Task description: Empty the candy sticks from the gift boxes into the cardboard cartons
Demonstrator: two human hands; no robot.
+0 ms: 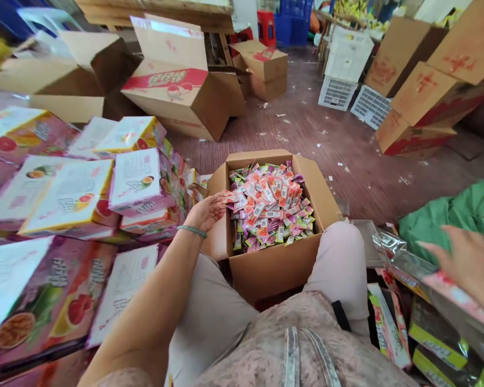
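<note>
I sit with an open cardboard box between my knees, filled with several small pink, green and purple candy packets. My left hand reaches over the box's left wall, fingers curled on packets at the pile's left edge; a green bracelet circles that wrist. My right hand hovers at the far right, blurred, fingers spread just above a flat clear-wrapped package; whether it grips the package I cannot tell.
Stacked pink-and-white printed cartons crowd my left side. Flat packaging and a green bag lie to my right. Open brown cardboard boxes and white plastic crates stand across the littered floor ahead.
</note>
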